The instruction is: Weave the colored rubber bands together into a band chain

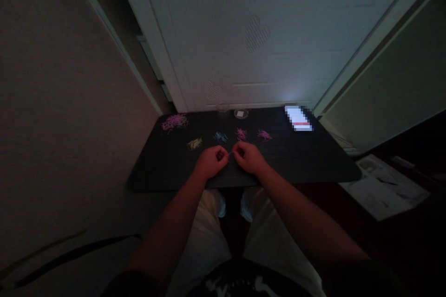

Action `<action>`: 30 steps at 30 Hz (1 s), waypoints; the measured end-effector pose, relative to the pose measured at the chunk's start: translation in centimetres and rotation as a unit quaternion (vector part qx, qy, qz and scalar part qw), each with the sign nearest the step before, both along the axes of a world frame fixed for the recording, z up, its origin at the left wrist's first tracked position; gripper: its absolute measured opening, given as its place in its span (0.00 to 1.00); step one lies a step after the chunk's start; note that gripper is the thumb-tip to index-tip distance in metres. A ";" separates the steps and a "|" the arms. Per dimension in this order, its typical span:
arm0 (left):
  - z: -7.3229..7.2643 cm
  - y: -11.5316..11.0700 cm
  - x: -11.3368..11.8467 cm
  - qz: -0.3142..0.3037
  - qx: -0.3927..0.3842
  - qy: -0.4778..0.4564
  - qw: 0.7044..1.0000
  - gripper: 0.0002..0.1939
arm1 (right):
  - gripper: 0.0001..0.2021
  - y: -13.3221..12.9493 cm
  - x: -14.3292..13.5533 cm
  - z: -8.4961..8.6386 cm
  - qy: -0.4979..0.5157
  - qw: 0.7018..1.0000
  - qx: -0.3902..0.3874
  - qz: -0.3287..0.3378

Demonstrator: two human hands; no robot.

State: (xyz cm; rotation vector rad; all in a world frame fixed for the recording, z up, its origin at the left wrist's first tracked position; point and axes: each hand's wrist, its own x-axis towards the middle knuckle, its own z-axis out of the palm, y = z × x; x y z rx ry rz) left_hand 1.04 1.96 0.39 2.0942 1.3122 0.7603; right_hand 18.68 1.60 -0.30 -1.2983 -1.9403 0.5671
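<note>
A thin strip [230,153] is pinched by the left hand [212,162] and right hand [249,158] over the black table [163,169].

Head cam, facing fwd/down, abv tbl [167,167]

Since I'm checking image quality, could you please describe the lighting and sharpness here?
Head view: dim overall; the phone screen is bright and blocky, a pale glow above it on the panel; the thin strand between left hand and right hand looks blurred.
</note>
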 end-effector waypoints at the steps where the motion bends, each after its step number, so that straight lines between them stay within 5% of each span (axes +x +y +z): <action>1: 0.0 0.0 0.0 0.000 0.001 0.000 1.000 0.07 | 0.02 0.0 0.0 0.0 0.002 1.000 0.001 -0.007; 6: -0.2 0.0 -0.1 0.008 0.013 -0.017 1.000 0.05 | 0.01 0.0 0.2 0.0 0.030 0.997 0.018 -0.065; 12: 0.0 0.0 0.0 0.005 0.035 -0.027 0.999 0.13 | 0.01 0.1 0.1 -0.3 -0.005 0.999 0.020 0.027; 30: -0.1 0.1 0.0 0.003 0.022 -0.038 0.999 0.07 | 0.02 0.0 0.1 -0.3 0.007 1.000 0.012 0.023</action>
